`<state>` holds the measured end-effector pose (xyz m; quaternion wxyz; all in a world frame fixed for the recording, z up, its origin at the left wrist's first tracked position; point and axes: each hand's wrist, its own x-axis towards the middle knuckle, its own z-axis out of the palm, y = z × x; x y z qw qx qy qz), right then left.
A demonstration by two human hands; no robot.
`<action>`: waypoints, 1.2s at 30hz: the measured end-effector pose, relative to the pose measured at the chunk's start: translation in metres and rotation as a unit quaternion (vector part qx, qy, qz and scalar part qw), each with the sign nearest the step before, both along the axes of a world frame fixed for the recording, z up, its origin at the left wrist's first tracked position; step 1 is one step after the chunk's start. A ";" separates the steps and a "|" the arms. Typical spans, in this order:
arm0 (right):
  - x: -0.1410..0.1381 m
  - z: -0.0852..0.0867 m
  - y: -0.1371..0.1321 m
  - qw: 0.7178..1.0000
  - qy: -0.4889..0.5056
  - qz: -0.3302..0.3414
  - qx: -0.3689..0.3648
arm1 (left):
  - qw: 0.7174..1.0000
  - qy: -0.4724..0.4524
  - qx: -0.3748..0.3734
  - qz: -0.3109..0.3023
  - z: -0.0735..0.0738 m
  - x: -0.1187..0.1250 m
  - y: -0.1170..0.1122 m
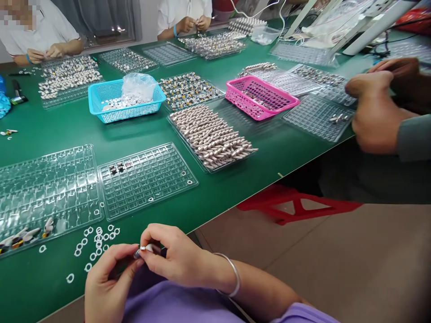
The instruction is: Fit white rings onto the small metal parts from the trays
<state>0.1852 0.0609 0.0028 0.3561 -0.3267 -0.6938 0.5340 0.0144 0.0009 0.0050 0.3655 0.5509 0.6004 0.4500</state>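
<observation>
My left hand (104, 282) and my right hand (175, 255) meet at the table's near edge. Between their fingertips they pinch one small silvery part (147, 249); I cannot tell which hand carries it more. A bracelet circles my right wrist. Several small white rings (96, 242) lie loose on the green table (43, 278) just ahead of my left hand. Beyond them sits a clear compartment tray (144, 179) with a few dark parts in its far left corner.
A second clear tray (43, 193) lies at left. A tray heaped with pinkish metal parts (210, 134), a blue basket (126, 101) and a pink basket (259, 96) stand farther off. Another person's hands (373, 107) work at right; two more people sit at the far side.
</observation>
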 end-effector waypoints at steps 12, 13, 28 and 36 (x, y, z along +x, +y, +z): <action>-0.002 0.001 -0.002 0.998 -0.015 0.001 0.055 | 0.998 0.062 0.014 0.013 -0.006 -0.004 -0.008; -0.002 0.002 -0.002 0.999 -0.013 0.003 0.043 | 0.998 0.064 0.018 0.017 -0.008 -0.004 -0.009; -0.009 -0.006 0.011 0.929 0.103 0.122 -0.334 | 0.998 -0.005 0.057 0.000 -0.002 -0.002 -0.004; -0.016 -0.009 0.006 0.918 0.127 0.069 -0.370 | 0.995 -0.089 -0.007 0.038 -0.009 -0.001 -0.002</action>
